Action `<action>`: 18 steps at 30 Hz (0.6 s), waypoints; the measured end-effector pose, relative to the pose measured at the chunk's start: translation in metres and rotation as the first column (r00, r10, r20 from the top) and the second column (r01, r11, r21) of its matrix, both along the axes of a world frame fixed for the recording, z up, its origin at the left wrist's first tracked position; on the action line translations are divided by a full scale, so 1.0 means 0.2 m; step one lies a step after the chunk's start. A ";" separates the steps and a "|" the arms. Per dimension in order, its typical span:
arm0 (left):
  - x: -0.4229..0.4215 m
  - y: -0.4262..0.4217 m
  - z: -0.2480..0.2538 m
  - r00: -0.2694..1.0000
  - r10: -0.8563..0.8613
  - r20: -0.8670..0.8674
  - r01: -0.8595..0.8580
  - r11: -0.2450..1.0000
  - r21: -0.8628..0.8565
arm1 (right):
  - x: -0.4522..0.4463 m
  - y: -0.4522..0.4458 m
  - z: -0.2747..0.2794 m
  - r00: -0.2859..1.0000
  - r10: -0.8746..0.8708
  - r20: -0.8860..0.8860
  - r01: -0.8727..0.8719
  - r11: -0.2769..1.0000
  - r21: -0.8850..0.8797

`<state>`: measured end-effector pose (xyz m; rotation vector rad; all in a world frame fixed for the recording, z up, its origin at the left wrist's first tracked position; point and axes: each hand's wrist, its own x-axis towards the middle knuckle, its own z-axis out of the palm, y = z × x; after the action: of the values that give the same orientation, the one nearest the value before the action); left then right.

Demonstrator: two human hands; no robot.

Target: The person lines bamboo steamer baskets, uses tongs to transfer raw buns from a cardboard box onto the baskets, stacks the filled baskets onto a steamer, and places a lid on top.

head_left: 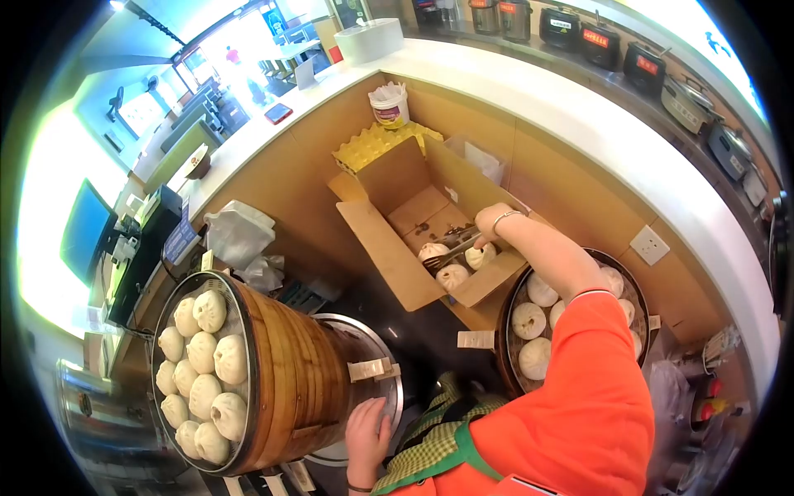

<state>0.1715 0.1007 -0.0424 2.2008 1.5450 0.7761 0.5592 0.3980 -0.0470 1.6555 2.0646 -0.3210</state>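
My right hand (488, 223) is closed around metal tongs (453, 250) over an open cardboard box (385, 240). The tips of the tongs are among a few white buns (452, 277) inside it. My left hand (368, 430) hangs low beside the tall bamboo steamer (285, 372), holding nothing, its fingers loosely extended. Many pleated buns (201, 353) fill the top of that steamer. Under my right forearm, a second round steamer (506, 364) holds several more buns (535, 358), partly hidden by my arm.
Behind the box lie a yellow egg tray (385, 145) and a white tub (389, 107). A white counter (529, 78) curves round the back. Plastic bags (238, 236) sit left of the box. Several cookers (600, 45) line the far right shelf.
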 end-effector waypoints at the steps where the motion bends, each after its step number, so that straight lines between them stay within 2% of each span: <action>1: 0.00 0.00 -0.01 1.000 -0.016 0.009 0.016 1.000 -0.002 | -0.01 0.00 -0.02 0.996 -0.088 -0.036 0.087 0.996 -0.028; 2: 0.00 0.00 -0.01 0.999 -0.033 0.018 0.033 0.999 -0.005 | -0.02 0.00 -0.05 0.982 -0.175 -0.070 0.171 0.983 -0.058; 3: 0.00 0.01 -0.01 0.999 -0.036 0.017 0.036 0.999 -0.005 | -0.01 -0.02 -0.08 0.973 -0.158 -0.168 0.163 0.987 0.012; 4: 0.00 0.01 0.00 0.998 -0.055 0.003 0.055 0.998 0.001 | 0.02 -0.04 -0.09 0.973 -0.161 -0.167 0.165 0.986 0.014; 6: -0.01 0.01 -0.01 0.997 -0.072 -0.006 0.072 0.997 0.010 | 0.04 -0.10 -0.04 0.850 -0.447 -0.280 0.400 0.892 -0.208; 7: -0.01 0.01 -0.01 0.998 -0.067 0.002 0.067 0.998 0.008 | 0.10 -0.09 -0.13 0.762 -0.533 -0.368 0.445 0.844 -0.301; 8: -0.02 0.01 -0.01 0.998 -0.062 0.011 0.062 0.998 0.008 | 0.14 -0.11 -0.16 0.764 -0.531 -0.367 0.445 0.845 -0.295; 10: -0.04 0.02 -0.03 0.997 -0.069 0.019 0.069 0.998 0.010 | 0.20 -0.14 -0.19 0.592 -0.644 -0.485 0.517 0.764 -0.385; 11: -0.04 0.02 -0.04 0.997 -0.080 0.022 0.080 0.997 0.009 | 0.21 -0.19 -0.14 0.528 -0.667 -0.525 0.523 0.743 -0.418; 12: -0.03 0.04 -0.03 0.996 -0.089 0.027 0.089 0.996 0.006 | 0.22 -0.23 -0.08 0.524 -0.674 -0.520 0.531 0.736 -0.419; 14: 0.00 0.08 -0.01 0.988 -0.148 0.046 0.149 0.989 -0.015 | 0.23 -0.35 0.02 0.415 -0.651 -0.635 0.539 0.739 -0.405; 16: 0.02 0.14 -0.03 0.978 -0.204 0.032 0.204 0.979 -0.012 | 0.30 -0.49 0.09 0.359 -0.689 -0.629 0.588 0.691 -0.421; 18: 0.08 0.20 0.01 0.970 -0.234 0.066 0.234 0.972 0.005 | 0.36 -0.74 0.19 0.297 -0.580 -0.759 0.579 0.741 -0.340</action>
<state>0.1871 0.1399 -0.0411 2.2781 1.2252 0.7621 0.6320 0.2492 -0.0095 2.5520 1.8182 -1.6865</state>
